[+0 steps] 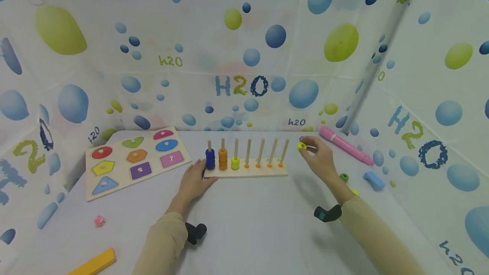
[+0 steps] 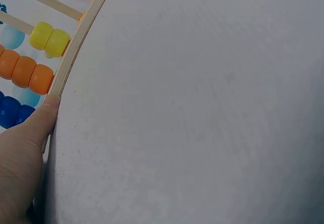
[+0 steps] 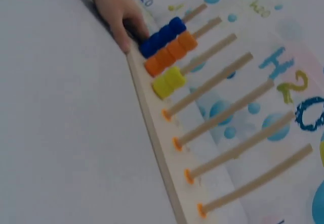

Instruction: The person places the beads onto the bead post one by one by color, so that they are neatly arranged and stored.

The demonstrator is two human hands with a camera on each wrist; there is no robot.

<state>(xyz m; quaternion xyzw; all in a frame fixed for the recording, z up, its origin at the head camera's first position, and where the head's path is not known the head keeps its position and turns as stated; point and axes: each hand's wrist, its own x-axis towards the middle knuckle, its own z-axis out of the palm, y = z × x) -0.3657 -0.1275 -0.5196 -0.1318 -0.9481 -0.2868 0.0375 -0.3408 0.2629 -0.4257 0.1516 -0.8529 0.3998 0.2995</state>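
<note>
A wooden peg stand (image 1: 248,174) bears a row of upright pegs. At its left end are stacks of blue beads (image 1: 210,159), orange beads (image 1: 223,159) and a shorter stack of yellow beads (image 1: 235,163); the other pegs are bare. My left hand (image 1: 194,183) grips the left end of the base, its thumb along the front edge in the left wrist view. Right of the stand, my right hand (image 1: 320,158) pinches a loose yellow bead (image 1: 301,145) above the table. Neither hand nor bead of the right side shows in the right wrist view.
Left of the stand lies a shape puzzle board (image 1: 124,156). A pink marker (image 1: 345,145), a green bead (image 1: 344,177) and a blue block (image 1: 374,180) lie at right. A yellow block (image 1: 93,263) and a small pink piece (image 1: 99,220) are front left.
</note>
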